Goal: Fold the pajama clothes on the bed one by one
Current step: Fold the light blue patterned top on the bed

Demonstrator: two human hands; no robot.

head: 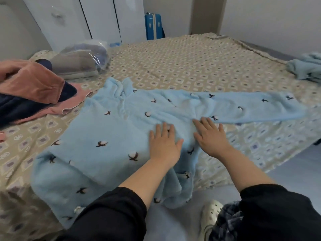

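pressing flat at frame centre, the left hand (pixel 164 143) and right hand (pixel 211 136) rest with straight fingers, gripping nothing, on the blue pajama top (pixel 107 136) spread over the bed (pixel 191 63).

One camera on our head
We look forward and down across the bed (pixel 191 63), close above our left hand (pixel 164 143) and right hand (pixel 211 136), to the far wall (pixel 269 18).

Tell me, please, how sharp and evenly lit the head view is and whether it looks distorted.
Head view: soft, even light, little glare; wide-angle bending bows the patterned beige bed cover; the fluffy light-blue pajama top is fairly sharp; the clear plastic bag looks smeared.
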